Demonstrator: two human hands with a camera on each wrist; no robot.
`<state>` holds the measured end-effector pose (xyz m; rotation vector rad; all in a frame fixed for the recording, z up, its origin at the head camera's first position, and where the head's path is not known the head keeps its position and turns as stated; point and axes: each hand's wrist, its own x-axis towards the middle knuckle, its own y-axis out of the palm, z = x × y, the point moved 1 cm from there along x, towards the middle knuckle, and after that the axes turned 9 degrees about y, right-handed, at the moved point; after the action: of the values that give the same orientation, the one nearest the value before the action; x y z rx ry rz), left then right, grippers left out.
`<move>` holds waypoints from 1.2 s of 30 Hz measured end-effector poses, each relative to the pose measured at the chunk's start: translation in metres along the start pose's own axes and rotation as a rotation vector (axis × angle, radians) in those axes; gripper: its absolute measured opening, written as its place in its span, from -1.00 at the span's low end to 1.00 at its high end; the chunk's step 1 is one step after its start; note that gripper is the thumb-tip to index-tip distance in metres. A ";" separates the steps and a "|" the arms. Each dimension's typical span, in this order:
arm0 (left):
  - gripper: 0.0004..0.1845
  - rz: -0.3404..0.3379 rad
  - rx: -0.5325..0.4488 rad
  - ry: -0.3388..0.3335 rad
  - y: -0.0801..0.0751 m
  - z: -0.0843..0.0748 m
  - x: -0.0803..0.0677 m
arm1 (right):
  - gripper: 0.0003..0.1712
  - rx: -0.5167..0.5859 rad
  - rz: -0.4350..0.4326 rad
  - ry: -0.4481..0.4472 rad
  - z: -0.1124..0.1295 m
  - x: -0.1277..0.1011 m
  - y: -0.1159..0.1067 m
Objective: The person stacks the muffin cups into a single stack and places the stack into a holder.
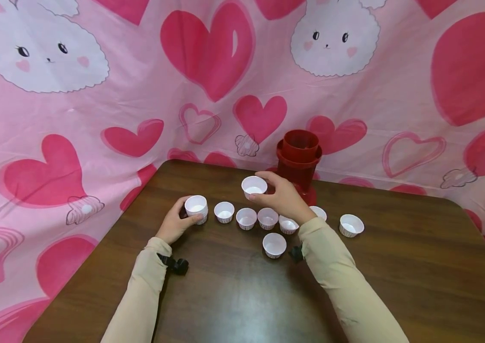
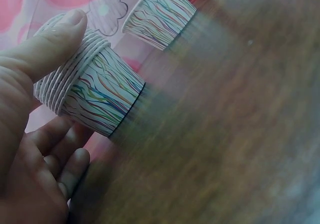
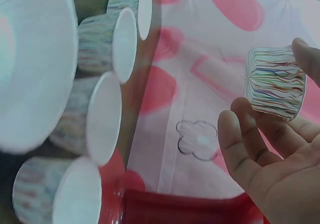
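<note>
My left hand (image 1: 176, 222) grips a stack of paper cups (image 1: 196, 206) at the left of the table. In the left wrist view several rims of this striped stack (image 2: 107, 91) show nested under the thumb. My right hand (image 1: 284, 196) holds one paper cup (image 1: 254, 186) above the row, pinched between thumb and fingers. Its coloured wavy stripes show on that cup (image 3: 276, 82) in the right wrist view. Between and below the hands stand single cups, among them one beside the stack (image 1: 224, 212), a pair in the middle (image 1: 246, 218) and one nearer me (image 1: 274, 245).
A red cylindrical container (image 1: 298, 159) with a wider rim stands at the back, partly behind my right hand. Another cup (image 1: 351, 225) stands to the right of my right forearm. A pink heart-patterned cloth (image 1: 208, 128) hangs behind the brown wooden table (image 1: 242, 295).
</note>
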<state>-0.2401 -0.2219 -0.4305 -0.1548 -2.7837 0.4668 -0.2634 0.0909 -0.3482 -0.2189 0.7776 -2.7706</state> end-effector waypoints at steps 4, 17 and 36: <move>-0.34 0.001 0.008 -0.001 -0.001 0.001 0.000 | -0.29 0.004 0.018 -0.014 0.007 0.011 0.012; -0.30 -0.016 0.021 0.011 -0.003 0.045 0.009 | -0.30 -0.026 0.066 -0.033 0.027 0.040 0.054; -0.32 -0.009 0.019 0.017 -0.003 0.044 0.009 | -0.34 -0.157 0.173 0.001 0.037 0.058 0.114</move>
<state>-0.2630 -0.2367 -0.4660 -0.1407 -2.7614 0.4868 -0.2877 -0.0375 -0.3726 -0.1704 0.9670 -2.5504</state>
